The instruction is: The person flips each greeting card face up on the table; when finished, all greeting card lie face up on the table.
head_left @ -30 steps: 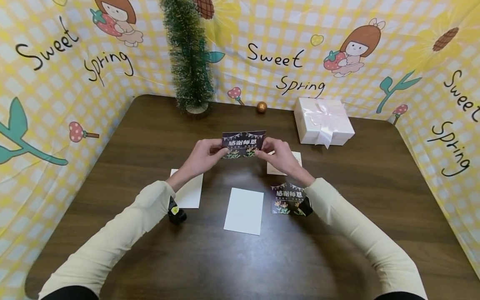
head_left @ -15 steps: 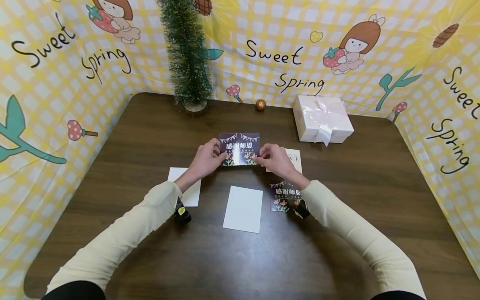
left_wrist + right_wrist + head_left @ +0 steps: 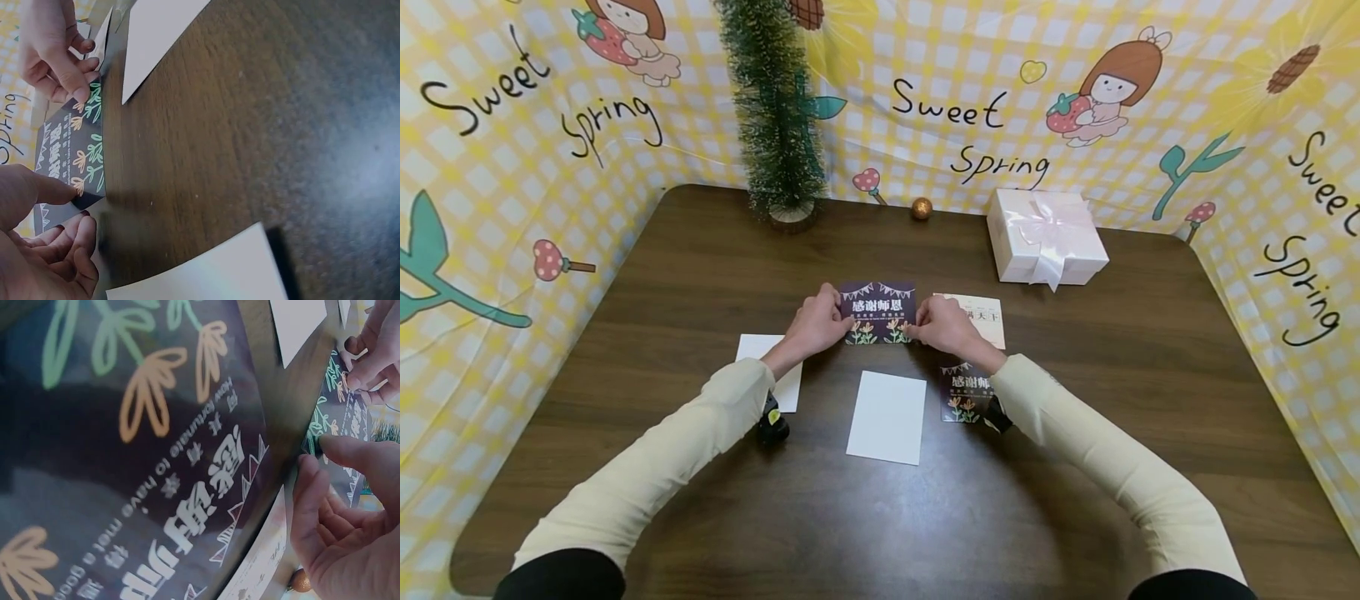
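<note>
A dark greeting card (image 3: 877, 310) with white lettering, bunting and drawn flowers is level with the table's middle, its print facing up. My left hand (image 3: 817, 325) pinches its left edge, thumb on top, as the left wrist view shows. At the opposite edge my right hand (image 3: 950, 325) pinches it between thumb and fingers. Whether the card touches the table I cannot tell. A second dark card (image 3: 962, 392) of the same print lies below my right wrist, partly covered by the sleeve. Behind the right hand, a cream card (image 3: 988, 321) is partly hidden.
One blank white card (image 3: 886, 417) lies nearer me, and another white card (image 3: 756, 346) sits partly under my left forearm. Toward the back stand a small green tree (image 3: 782, 150), a copper-coloured ball (image 3: 921, 208) and a white ribboned gift box (image 3: 1045, 242). Patterned cloth surrounds the table (image 3: 700, 250).
Both hands have lowered the dark card toward the table, and it has tipped from raised to nearly flat. Both hands keep hold of its edges.
</note>
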`<state>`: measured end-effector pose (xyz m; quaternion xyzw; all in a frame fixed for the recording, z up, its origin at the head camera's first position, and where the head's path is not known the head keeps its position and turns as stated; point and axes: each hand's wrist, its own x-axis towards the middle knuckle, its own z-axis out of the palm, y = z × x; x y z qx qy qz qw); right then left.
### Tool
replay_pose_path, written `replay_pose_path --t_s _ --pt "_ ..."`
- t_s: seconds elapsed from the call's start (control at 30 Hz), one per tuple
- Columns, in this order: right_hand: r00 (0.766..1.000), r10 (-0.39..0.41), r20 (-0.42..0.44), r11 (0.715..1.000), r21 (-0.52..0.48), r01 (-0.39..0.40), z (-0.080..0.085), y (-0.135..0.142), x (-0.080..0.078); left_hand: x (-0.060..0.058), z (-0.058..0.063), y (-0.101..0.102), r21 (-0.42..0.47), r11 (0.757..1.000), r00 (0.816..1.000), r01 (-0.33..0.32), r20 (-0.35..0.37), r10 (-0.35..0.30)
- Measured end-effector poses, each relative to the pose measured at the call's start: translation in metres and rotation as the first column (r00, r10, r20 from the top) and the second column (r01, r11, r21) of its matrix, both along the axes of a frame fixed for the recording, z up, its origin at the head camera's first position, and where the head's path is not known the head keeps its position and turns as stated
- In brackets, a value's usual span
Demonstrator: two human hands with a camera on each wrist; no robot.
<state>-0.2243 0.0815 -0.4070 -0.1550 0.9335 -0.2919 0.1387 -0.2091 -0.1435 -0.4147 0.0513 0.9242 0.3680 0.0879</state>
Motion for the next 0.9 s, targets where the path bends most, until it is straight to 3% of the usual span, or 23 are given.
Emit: replay_pose_path --t_s 0.2,0.5,0.7,0.9 --pt "0.999 0.044 -0.016 0.996 0.082 -0.042 -0.0017 -0.0026 -0.0031 -0.0028 0.0032 0.0004 -0.087 0.996 1.0 0.016 0.027 -0.014" --pt "0.997 0.076 0.002 0.989 0.126 -0.076 -0.0012 -0.0043 -0.0038 -0.0078 0.0016 -0.001 -0.177 0.982 0.997 0.065 0.049 -0.057" --pt "0.997 0.073 0.009 0.985 0.154 -0.073 -0.0016 -0.006 -0.0036 -0.0064 0.0019 -0.0008 -0.199 0.978 0.997 0.061 0.06 -0.05" --pt "0.998 0.07 0.001 0.983 0.169 -0.07 -0.0023 -0.0056 -0.0045 -0.0065 -0.0004 -0.0012 -0.217 0.974 0.998 0.064 0.027 -0.06"
